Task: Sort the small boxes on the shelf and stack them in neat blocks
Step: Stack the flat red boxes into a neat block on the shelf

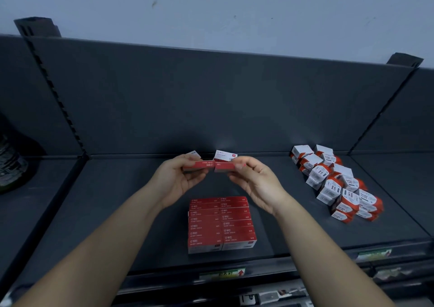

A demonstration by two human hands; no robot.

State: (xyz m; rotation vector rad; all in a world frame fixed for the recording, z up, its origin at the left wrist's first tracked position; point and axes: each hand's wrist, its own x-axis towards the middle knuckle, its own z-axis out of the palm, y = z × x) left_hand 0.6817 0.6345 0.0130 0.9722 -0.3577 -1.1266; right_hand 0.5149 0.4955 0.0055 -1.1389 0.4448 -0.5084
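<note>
A: Item one, held boxes?
B: Two slim red boxes, white print on the long face, held end to end above the shelf (141, 224). Left hand (175, 181) pinches the left box (199, 165) between thumb and fingers; right hand (256, 184) pinches the right box (224, 166) the same way. The two ends touch or nearly so; cannot tell which.

A: Item two, stacked stock?
B: Red block (220, 223), near the front edge, below the hands. Two columns side by side, flat boxes layered in steps, red tops with white lettering, pale front ends.

A: Item three, loose stock?
B: White-and-red heap (335, 182) on the right of the shelf, well apart from the block. Squat boxes, white with red-orange patches, tilted at mixed angles, leaning on each other.

A: Anything at the back?
B: Two white-topped boxes (225, 155) against the rear panel, partly hidden behind the hands
</note>
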